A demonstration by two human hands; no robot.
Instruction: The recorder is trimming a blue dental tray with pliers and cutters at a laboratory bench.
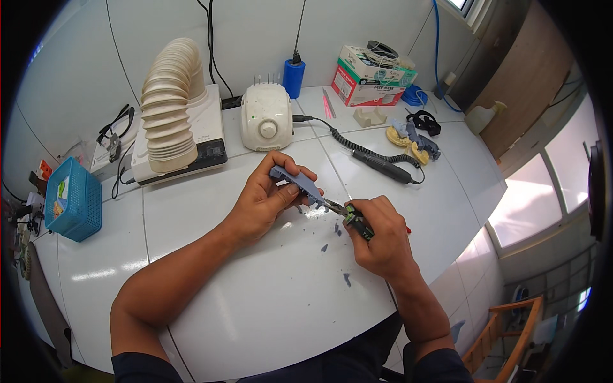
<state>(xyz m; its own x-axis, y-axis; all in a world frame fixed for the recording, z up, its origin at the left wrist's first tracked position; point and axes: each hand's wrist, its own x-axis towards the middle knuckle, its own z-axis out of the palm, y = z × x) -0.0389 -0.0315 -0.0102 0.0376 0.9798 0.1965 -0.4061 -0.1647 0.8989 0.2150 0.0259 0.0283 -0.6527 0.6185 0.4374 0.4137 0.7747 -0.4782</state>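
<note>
My left hand (260, 199) holds up a flat blue-grey plastic piece (297, 181) with a jagged, toothed lower edge, fingers behind it and thumb in front. In my right hand (383, 241) are green and black pliers (359, 227), gripped by the handles. Their metal jaws meet the right end of the piece; whether they bite into it is too small to tell. Below, several blue-grey fragments (324, 247) lie scattered over the white tiled table (236, 300).
A white machine with a ribbed hose (167, 102) stands back left, beside a white control box (267, 118). Its coiled cord runs to a black handpiece (382, 167). Dental models (418, 147) and stacked boxes (367, 83) sit back right, a blue basket (80, 207) far left.
</note>
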